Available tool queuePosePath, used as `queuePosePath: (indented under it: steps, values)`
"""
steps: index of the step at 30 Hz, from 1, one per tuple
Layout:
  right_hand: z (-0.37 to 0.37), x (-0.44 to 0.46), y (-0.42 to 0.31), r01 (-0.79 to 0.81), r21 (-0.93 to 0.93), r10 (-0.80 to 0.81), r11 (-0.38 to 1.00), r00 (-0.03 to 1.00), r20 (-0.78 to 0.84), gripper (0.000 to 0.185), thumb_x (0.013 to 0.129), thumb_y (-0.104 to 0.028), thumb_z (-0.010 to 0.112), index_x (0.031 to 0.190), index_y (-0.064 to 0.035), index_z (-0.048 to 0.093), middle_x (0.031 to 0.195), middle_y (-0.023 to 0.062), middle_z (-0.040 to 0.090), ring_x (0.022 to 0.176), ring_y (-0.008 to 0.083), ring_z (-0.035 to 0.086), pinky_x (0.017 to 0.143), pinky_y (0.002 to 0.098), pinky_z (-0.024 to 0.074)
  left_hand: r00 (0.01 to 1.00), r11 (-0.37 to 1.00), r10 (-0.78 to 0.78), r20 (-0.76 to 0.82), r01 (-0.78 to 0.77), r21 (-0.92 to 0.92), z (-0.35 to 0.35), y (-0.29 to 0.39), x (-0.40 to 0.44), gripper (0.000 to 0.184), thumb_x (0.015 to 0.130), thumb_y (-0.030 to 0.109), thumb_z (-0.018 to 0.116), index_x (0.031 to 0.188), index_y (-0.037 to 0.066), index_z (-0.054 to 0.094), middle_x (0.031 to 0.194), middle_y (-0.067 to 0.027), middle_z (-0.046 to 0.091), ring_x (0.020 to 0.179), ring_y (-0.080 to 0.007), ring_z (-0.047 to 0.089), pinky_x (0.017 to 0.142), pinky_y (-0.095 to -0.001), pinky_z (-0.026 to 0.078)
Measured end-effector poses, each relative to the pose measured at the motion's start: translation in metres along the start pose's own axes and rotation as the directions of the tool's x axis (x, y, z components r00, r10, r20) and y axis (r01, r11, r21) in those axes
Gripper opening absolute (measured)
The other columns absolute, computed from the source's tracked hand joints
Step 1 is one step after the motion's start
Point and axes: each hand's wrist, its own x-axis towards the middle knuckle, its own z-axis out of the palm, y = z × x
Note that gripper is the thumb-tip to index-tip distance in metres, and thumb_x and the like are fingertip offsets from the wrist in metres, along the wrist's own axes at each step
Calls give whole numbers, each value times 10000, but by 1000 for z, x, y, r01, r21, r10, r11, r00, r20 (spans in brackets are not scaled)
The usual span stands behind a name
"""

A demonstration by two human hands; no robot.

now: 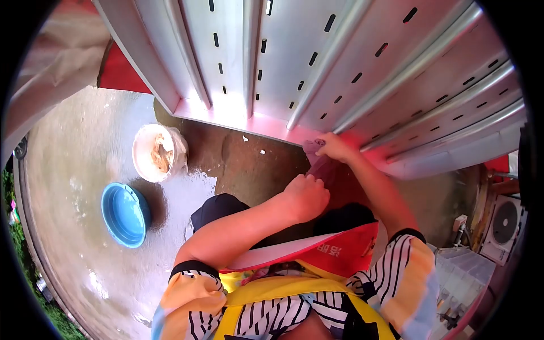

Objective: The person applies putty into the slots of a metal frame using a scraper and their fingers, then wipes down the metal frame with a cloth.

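Note:
A purple cloth (321,169), thin and bunched up, stretches between my two hands. My right hand (334,148) grips its upper end, close to the lower edge of a large slotted metal panel (272,68) with long tubular ribs. Lower down, my left hand (307,198) is closed around the other end of the cloth, above my knees. The fingers of my left hand partly hide the cloth. A red and yellow apron (334,249) covers my lap.
On the wet concrete floor at left stand a white bucket (139,153) with brownish material inside and a blue basin (123,218). An air conditioner unit (504,224) and a clear plastic box (462,269) are at right. Red fabric (122,71) hangs at upper left.

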Motion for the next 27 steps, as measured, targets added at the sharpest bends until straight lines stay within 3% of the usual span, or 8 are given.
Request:
queuePosePath:
  steps: [1, 5, 11, 17, 23, 24, 26, 27]
  values:
    - [-1, -6, 5, 29, 155, -26, 987, 999, -25, 311, 659, 69, 572, 934, -52, 651, 917, 123, 635, 979, 327, 546, 838, 375, 467, 1000, 1000, 12, 9, -12, -2, -1, -3, 2, 206, 841, 175, 502, 882, 77, 679, 944, -116, 638, 890, -256, 616, 712, -373, 485]
    - [15, 14, 1, 459, -342, -572, 820, 678, -460, 317, 696, 58, 552, 980, -51, 639, 989, 122, 616, 1030, 309, 522, 880, 401, 440, 997, 998, 50, 60, -48, -28, 1, 2, 7, 206, 838, 175, 506, 885, 70, 677, 951, -121, 634, 891, -257, 615, 715, -377, 485]
    - [53, 41, -3, 313, -568, -505, 761, 836, -216, 240, 754, -43, 559, 982, -12, 629, 1072, 144, 614, 1088, 292, 508, 910, 378, 454, 996, 997, 74, 59, -75, 17, 3, 3, 14, 165, 805, 157, 526, 907, 56, 608, 899, -105, 608, 875, -260, 607, 708, -369, 488]
    - [37, 16, -17, -213, -657, 110, 723, 975, -195, 209, 816, -130, 539, 922, -46, 698, 1057, 151, 644, 1078, 273, 528, 827, 388, 500, 999, 999, 33, 37, -34, 23, -2, 2, 6, 166, 814, 165, 523, 912, 61, 608, 907, -102, 609, 854, -253, 613, 700, -358, 490]
    - [3, -22, -19, -131, -418, 243, 899, 943, 229, 191, 800, -117, 542, 877, -19, 686, 970, 170, 650, 1085, 338, 522, 763, 430, 523, 999, 999, 44, 24, -44, -12, -3, 3, 3, 159, 815, 164, 523, 896, 57, 608, 907, -103, 608, 855, -254, 614, 701, -360, 493]
    - [7, -26, -10, -20, -452, 34, 892, 999, 22, 187, 789, -114, 546, 875, -11, 676, 949, 170, 644, 1078, 338, 526, 758, 431, 524, 999, 999, 39, 14, -39, -6, -3, 3, 5, 158, 815, 164, 523, 893, 56, 608, 905, -104, 608, 858, -255, 614, 702, -363, 494]
    - [24, -32, 9, 153, -569, -401, 808, 850, -342, 183, 768, -107, 552, 871, 5, 655, 907, 169, 632, 1064, 337, 534, 746, 435, 528, 997, 998, 65, 31, -64, -22, -3, 2, 8, 158, 813, 164, 524, 891, 55, 608, 907, -109, 608, 864, -259, 613, 705, -367, 495]
    - [25, -26, 12, 116, -630, -403, 768, 852, -335, 181, 760, -98, 551, 872, 9, 646, 905, 172, 623, 1062, 338, 535, 763, 438, 523, 996, 997, 80, 41, -79, -24, -2, 2, 9, 157, 812, 163, 524, 890, 55, 608, 908, -112, 608, 867, -262, 613, 706, -368, 495]
